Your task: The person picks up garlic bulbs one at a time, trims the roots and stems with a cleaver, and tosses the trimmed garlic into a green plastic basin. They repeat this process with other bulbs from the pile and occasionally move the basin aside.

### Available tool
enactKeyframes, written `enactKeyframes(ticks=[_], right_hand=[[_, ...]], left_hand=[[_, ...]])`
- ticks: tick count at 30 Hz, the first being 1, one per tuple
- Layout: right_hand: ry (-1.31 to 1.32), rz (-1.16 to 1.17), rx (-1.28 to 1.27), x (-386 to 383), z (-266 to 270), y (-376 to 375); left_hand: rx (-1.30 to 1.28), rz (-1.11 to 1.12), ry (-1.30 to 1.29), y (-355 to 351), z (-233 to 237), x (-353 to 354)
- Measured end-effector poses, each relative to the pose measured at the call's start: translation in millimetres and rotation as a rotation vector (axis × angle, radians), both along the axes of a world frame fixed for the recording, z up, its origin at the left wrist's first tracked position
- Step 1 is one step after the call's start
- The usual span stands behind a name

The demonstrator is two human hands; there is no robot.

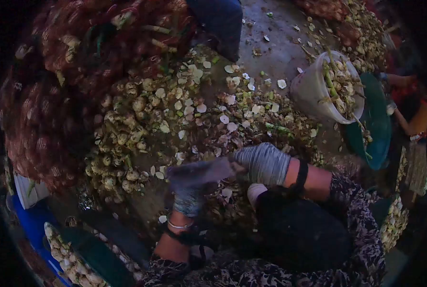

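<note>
My right hand [265, 163], in a grey striped knit glove, is closed around the handle of a broad-bladed knife [201, 172]. The blade reaches leftward and is blurred. Behind and below it is my left hand [187, 202], gloved in the same way, with a bracelet at the wrist. Its fingers are covered by the blade and smeared, so I cannot see whether they hold anything. Just beyond my left hand lies a heap of garlic bulbs [120, 138]. Cut pale slices and peelings [232, 126] are scattered on the ground in front of both hands.
Red mesh sacks [46, 134] of bulbs rise at the left. A white bucket [302, 91] with stalks and trimmings stands at upper right, beside a green basin [376, 122]. Another person's arm [405, 122] shows at far right. Peeled bulbs [72, 260] fill a container at lower left.
</note>
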State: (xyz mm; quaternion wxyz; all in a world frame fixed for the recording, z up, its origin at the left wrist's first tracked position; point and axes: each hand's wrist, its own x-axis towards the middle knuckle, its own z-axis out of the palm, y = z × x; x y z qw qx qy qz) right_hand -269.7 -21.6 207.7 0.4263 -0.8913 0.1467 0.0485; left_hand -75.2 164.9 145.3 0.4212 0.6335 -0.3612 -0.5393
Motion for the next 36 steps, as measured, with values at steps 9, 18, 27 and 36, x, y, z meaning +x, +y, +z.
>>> enactKeyframes(ticks=[9,18,27,36], right_hand=[[0.086,-0.353,0.043,-50,-108,-24],[0.202,-0.335,-0.081,-19,-52,-13],[0.398,-0.384,0.112,-24,-38,-9],[0.295,-0.165,0.033,-11,-53,-1]], left_hand=[[-0.931,0.700,0.541,107,170,129],[0.332,0.145,-1.116,114,-26,186],[0.942,0.016,-1.264,73,-92,201],[0.890,-0.031,-1.256,71,-127,169]])
